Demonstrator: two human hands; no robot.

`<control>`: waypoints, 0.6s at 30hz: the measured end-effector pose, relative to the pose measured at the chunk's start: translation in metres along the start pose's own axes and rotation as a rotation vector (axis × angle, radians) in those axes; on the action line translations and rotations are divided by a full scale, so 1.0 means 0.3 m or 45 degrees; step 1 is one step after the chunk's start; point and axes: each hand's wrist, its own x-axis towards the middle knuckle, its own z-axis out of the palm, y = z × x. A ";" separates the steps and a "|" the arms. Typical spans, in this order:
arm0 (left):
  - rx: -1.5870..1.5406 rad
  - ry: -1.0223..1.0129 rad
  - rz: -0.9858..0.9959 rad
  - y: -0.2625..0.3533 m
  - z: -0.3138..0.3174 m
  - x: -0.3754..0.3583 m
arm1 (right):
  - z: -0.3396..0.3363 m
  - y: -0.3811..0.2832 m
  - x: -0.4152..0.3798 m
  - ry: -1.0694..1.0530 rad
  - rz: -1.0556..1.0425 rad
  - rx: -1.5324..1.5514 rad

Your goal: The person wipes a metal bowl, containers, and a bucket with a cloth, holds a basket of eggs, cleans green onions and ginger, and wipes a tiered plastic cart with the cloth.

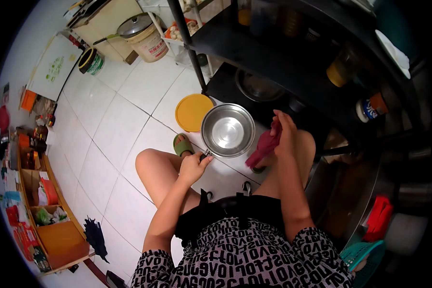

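My left hand [193, 168] is closed round the short dark handle of a shiny stainless steel saucepan [227, 137]. The pan is tipped so that its bare inside faces me, between my knees. A dark red cloth [264, 147] hangs from my right hand [286, 136], which is to the right of the pan and apart from it. Part of that hand's grip is hidden behind the cloth and its back. Just left of the pan, a round yellow lid [188, 113] lies on the tiles, partly covered by the pan's rim.
A black metal shelf [235, 45] with jars and a pan [258, 86] rises ahead and right. Further off stand a bucket [149, 45] with a lidded pot and a white rack [177, 41]. A wooden shelf unit [57, 235] lines the left; white floor tiles [122, 113] lie between.
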 end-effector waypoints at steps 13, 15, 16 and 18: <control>0.197 -0.006 -0.111 0.071 0.033 0.032 | 0.158 0.214 0.082 -0.669 -1.077 -1.227; 0.198 -0.016 -0.129 0.088 0.031 0.021 | 0.046 0.404 0.078 -0.727 -0.850 -1.890; 0.317 -0.029 -0.077 0.088 0.033 0.013 | 0.019 0.453 0.023 -0.667 -0.860 -2.014; 0.425 -0.079 -0.033 0.089 0.050 0.001 | -0.011 0.588 -0.022 -0.622 -0.586 -2.143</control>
